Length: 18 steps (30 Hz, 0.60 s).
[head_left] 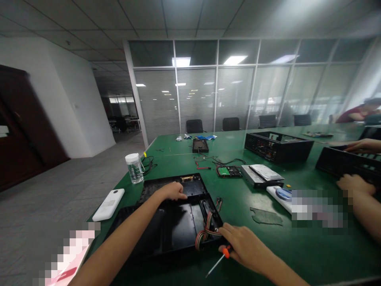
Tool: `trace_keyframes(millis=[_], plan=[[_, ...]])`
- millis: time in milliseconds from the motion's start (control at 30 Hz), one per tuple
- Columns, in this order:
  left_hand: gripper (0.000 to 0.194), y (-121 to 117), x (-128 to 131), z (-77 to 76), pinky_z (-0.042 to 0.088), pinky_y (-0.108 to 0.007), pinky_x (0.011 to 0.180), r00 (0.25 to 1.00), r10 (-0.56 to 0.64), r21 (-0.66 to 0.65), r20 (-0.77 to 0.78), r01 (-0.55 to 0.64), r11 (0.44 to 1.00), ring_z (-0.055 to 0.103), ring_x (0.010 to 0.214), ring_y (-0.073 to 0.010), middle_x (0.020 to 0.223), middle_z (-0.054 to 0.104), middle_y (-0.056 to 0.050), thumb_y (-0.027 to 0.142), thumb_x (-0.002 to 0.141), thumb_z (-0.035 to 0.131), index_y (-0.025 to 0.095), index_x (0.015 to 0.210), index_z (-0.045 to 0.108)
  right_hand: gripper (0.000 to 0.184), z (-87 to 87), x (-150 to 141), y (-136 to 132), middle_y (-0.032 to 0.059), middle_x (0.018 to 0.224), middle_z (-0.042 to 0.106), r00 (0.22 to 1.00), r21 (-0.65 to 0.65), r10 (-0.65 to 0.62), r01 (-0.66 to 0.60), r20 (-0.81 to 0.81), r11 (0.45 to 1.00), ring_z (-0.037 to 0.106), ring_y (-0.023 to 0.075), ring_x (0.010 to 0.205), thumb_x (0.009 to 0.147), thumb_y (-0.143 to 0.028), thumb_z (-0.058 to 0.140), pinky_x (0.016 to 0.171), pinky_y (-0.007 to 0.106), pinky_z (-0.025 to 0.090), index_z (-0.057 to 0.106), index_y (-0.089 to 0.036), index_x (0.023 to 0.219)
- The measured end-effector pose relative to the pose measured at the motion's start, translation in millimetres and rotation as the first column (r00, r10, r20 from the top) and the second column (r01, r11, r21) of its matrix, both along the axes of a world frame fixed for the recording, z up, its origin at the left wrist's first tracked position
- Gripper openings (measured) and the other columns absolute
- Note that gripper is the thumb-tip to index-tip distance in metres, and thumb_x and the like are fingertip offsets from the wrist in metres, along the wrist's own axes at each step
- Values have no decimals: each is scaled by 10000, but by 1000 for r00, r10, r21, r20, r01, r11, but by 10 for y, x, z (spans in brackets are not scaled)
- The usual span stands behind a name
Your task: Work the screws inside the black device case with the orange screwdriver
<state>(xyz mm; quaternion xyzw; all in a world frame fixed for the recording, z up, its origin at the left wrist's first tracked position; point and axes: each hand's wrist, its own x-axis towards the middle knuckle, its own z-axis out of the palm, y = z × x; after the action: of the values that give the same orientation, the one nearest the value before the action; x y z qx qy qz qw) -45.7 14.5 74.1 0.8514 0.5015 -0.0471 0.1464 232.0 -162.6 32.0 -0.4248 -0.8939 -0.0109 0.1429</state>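
The black case (175,222) lies at the near left of the worktop (190,157), its left end close to the worktop's edge. The left hand (174,191) reaches across it, fingers curled in, one fingertip at the ridge between its front and back sections; whether they pinch anything I cannot tell. The right hand (239,242) is at the case's right corner, fingers closed round the screwdriver (224,256), whose shaft slants down and left past the case's front edge. Next to that hand, the ribbon cable (205,234) loops over the same corner.

On the left, the white device (108,205) and the bottle (135,169) sit along the worktop's edge. Green surface separates the case from the clear sheet (266,216) on the right. Beyond the case lie the circuit board (228,171) and the drive (262,175). At far right, another person's hands (355,185) touch a second case (347,163).
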Motion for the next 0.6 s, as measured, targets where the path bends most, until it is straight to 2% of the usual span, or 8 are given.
trace_keyframes(millis=[67, 233, 333, 433, 533, 600], plan=[[306, 82, -71, -53, 371, -190, 542, 1000, 6, 129, -10, -5, 992, 564, 626, -123, 744, 640, -24, 463, 758, 566, 159, 763, 598, 175, -140, 64, -123, 38, 887, 599, 1000, -1, -25, 25, 10, 1000, 588, 185, 751, 787, -221, 513, 622, 275, 402, 543, -218, 959], [183, 141, -161, -210, 380, -187, 571, 980, -122, 44, -157, 130, 991, 566, 668, -131, 730, 621, 5, 348, 710, 646, 173, 743, 604, 206, -415, 341, -269, 50, 921, 604, 996, -11, -91, 91, -18, 996, 597, 195, 750, 751, -158, 512, 637, 302, 430, 538, -236, 940], [125, 94, -154, -164, 406, -210, 677, 953, -247, 157, -175, 275, 949, 580, 783, -161, 809, 631, -15, 274, 709, 660, 181, 772, 604, 304, -457, 443, -288, 75, 1017, 600, 988, 1, -146, 146, -41, 989, 602, 213, 844, 724, -123, 522, 687, 317, 454, 535, -245, 1002], [118, 26, -155, 23, 408, -237, 759, 937, -299, 316, -181, 343, 885, 572, 880, -187, 895, 624, -46, 244, 742, 631, 179, 835, 600, 379, -400, 432, -228, 87, 1108, 574, 982, 19, -188, 188, -34, 982, 589, 229, 925, 695, -93, 535, 728, 328, 465, 527, -243, 1044], [128, -114, -179, 336, 406, -245, 767, 935, -310, 363, -169, 352, 863, 567, 871, -192, 890, 613, -47, 271, 762, 616, 173, 840, 592, 266, -264, 329, -53, 57, 1018, 592, 984, -17, -180, 179, -9, 984, 598, 203, 873, 735, -131, 537, 724, 312, 463, 541, -233, 980], [128, -289, -191, 576, 397, -250, 775, 928, -337, 364, -157, 372, 854, 564, 855, -189, 863, 605, -36, 288, 774, 604, 176, 834, 589, 172, -165, 238, 135, 42, 949, 592, 985, -41, -172, 173, 22, 984, 601, 188, 828, 773, -173, 531, 703, 296, 459, 547, -220, 937]])
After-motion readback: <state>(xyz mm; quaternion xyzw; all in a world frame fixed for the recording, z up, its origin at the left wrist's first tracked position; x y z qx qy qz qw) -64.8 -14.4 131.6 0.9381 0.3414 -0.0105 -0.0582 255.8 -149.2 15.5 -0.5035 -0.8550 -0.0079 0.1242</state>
